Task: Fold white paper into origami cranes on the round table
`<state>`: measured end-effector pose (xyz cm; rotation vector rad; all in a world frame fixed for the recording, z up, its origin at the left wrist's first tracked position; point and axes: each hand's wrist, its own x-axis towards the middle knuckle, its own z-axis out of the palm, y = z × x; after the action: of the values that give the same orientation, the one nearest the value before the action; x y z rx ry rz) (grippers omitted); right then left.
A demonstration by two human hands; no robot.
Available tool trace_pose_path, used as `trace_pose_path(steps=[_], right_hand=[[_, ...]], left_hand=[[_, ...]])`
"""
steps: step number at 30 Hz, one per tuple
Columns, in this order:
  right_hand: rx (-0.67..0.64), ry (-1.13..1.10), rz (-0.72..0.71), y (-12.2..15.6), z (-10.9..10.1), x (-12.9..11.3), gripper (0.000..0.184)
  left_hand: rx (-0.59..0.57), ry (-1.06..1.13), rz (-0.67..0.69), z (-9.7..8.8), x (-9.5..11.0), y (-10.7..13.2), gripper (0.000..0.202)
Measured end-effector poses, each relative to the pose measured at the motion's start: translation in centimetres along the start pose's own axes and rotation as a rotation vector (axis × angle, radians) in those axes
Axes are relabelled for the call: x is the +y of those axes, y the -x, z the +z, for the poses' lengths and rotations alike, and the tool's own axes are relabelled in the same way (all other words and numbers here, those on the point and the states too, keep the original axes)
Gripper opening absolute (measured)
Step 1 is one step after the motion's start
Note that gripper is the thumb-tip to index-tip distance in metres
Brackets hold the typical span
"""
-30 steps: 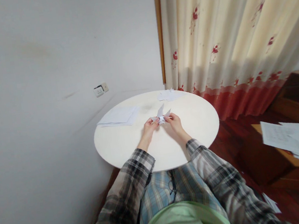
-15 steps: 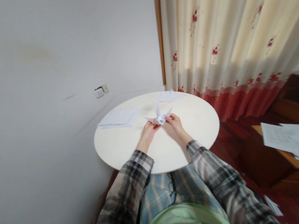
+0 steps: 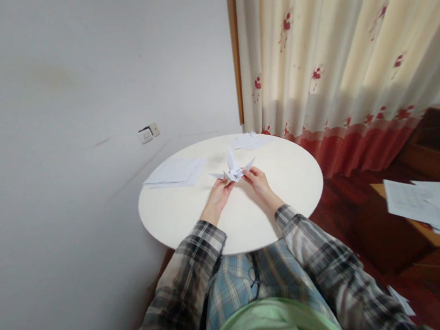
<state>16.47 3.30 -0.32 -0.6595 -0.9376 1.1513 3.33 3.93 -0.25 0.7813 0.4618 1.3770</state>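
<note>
left hand (image 3: 218,192): its fingers pinch the white folded-paper figure (image 3: 233,173) at its lower left side | right hand (image 3: 259,181): its fingers pinch the figure at its right side | figure: between both hands, over the middle of the round tabletop (image 3: 246,225) | paper sheets (image 3: 173,171): lying on the tabletop, at left | other papers (image 3: 248,141): near its far edge

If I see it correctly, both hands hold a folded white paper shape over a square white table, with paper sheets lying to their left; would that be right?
Not quite: the white table is round, not square, as the head view shows. The left hand and right hand do hold the folded white paper shape over it, with paper sheets to their left.
</note>
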Motion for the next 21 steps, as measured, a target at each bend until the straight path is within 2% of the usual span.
trace_pose_path(steps=[5, 14, 21], right_hand=[[-0.007, -0.055, 0.010, 0.04, 0.05, -0.17, 0.023], [-0.037, -0.015, 0.030, 0.30, 0.19, -0.51, 0.024], [-0.051, -0.007, -0.004, 0.26, 0.13, -0.53, 0.024]], left_hand=[[-0.015, 0.022, 0.026, -0.01, -0.04, -0.02, 0.021], [-0.006, -0.063, 0.016, 0.62, 0.33, 0.34, 0.021], [-0.021, -0.018, 0.012, 0.12, 0.25, 0.05, 0.017]])
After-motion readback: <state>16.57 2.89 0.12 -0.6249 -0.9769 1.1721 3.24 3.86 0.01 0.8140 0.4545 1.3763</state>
